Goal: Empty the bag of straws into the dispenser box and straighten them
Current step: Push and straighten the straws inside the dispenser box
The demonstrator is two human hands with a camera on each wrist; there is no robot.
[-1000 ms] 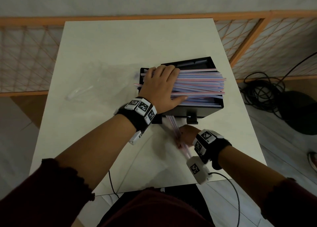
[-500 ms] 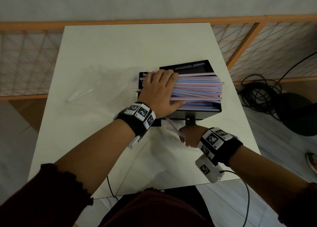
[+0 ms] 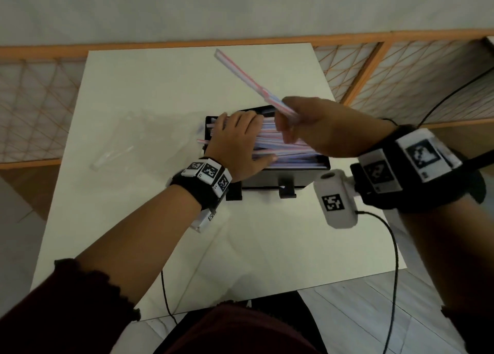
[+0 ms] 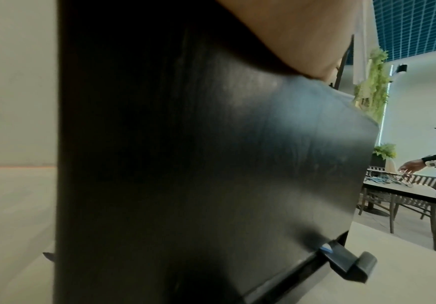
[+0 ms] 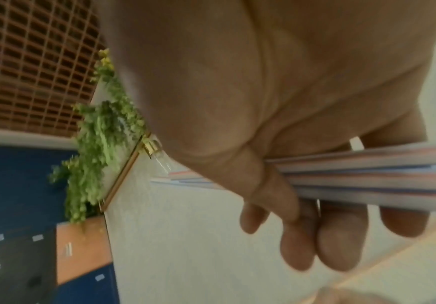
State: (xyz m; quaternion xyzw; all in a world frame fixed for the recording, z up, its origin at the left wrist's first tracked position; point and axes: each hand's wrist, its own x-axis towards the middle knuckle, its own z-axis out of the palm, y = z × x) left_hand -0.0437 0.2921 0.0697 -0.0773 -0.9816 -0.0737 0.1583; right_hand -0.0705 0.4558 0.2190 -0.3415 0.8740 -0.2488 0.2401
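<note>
Lifted from the table's near edge in front of the dispenser box [image 3: 267,178], right hand [image 3: 318,129], now above the box, fingers [image 5: 336,246] curled round a few loose straws [image 3: 248,79] angled up toward the far left. Kept flat on the straw pile [image 3: 288,150] inside the box, left hand [image 3: 235,145], fingers straight. Lay empty on the table [image 3: 160,86] to the left, clear bag [image 3: 125,145].

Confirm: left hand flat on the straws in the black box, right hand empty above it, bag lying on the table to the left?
Not quite: the right hand is not empty. It grips a few loose straws above the black box, as the head and right wrist views show. The left hand does rest flat on the straws in the box, and the bag lies on the table to the left.
</note>
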